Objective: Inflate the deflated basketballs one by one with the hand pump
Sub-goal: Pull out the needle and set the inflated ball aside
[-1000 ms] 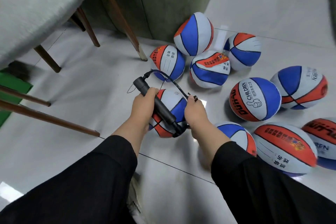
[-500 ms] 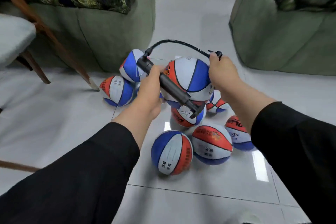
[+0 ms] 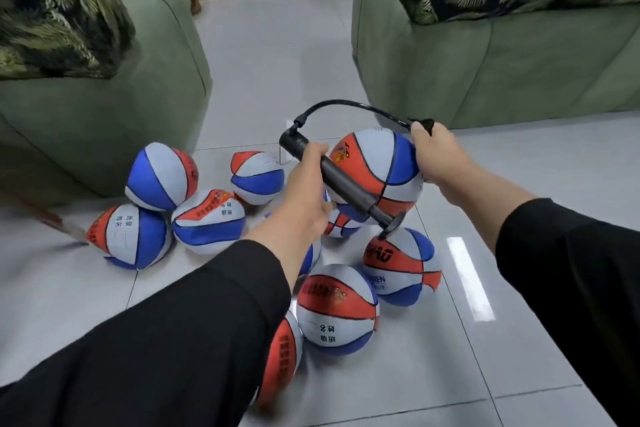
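Head view: held basketball [image 3: 377, 170] unchanged; hands [image 3: 436, 154] still gripping pump [image 3: 341, 180].

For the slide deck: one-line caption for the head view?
Left hand grips hand pump, right hand holds lifted basketball and hose end.

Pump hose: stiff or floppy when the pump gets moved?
Probably springy rather than limp: the hose holds a smooth arch between the pump and the right hand. Likely light, since a fingertip pinch carries its end. It may swing or tug once released.
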Action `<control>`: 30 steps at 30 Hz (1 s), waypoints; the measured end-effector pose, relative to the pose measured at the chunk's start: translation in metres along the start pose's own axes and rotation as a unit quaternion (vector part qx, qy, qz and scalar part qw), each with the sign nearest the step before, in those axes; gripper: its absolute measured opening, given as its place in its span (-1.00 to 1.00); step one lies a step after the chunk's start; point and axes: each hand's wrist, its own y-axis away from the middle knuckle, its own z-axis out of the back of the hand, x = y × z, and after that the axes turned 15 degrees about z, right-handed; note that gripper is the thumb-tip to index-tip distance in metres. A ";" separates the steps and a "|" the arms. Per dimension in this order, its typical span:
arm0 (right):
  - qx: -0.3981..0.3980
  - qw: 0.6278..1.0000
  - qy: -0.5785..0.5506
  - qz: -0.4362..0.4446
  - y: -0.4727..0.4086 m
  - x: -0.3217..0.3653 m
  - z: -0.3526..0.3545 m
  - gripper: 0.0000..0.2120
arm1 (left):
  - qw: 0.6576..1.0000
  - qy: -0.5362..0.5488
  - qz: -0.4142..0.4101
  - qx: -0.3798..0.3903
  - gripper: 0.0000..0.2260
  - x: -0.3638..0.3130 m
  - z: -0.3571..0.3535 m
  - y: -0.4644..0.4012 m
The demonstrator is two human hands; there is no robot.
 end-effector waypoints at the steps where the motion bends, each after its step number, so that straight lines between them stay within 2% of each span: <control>1: -0.006 1.000 -0.009 -0.012 -0.009 -0.014 0.004 -0.62 | 1.000 -0.005 0.006 -0.001 -0.83 0.000 -0.011 -0.011; 3: -0.024 0.999 -0.019 -0.037 -0.027 -0.043 0.011 -0.56 | 1.000 -0.011 0.014 -0.004 -0.83 0.002 -0.032 -0.036; 7: -0.058 0.996 -0.013 -0.065 -0.054 -0.095 0.021 -0.70 | 0.998 -0.043 0.039 -0.010 -0.80 0.011 -0.073 -0.085; 10: -0.076 0.992 -0.025 -0.094 -0.067 -0.126 0.022 -0.71 | 0.996 -0.066 0.054 -0.007 -0.78 0.019 -0.092 -0.120; 13: -0.075 0.988 -0.026 -0.130 -0.072 -0.159 0.016 -0.71 | 0.994 -0.080 0.079 -0.017 -0.78 0.031 -0.103 -0.145; 16: -0.045 0.985 -0.030 -0.167 -0.072 -0.187 0.006 -0.61 | 0.989 -0.099 0.108 -0.030 -0.78 0.044 -0.108 -0.166; 18: -0.029 0.983 -0.020 -0.182 -0.072 -0.197 0.001 -0.57 | 0.986 -0.111 0.122 -0.031 -0.82 0.052 -0.111 -0.173; 25: 0.039 0.986 0.016 -0.162 -0.073 -0.194 -0.009 -0.68 | 0.979 -0.126 0.158 -0.030 -0.77 0.065 -0.115 -0.181; 30: 0.012 0.986 0.003 -0.166 -0.074 -0.191 -0.002 -0.64 | 0.983 -0.107 0.150 -0.027 -0.80 0.059 -0.108 -0.183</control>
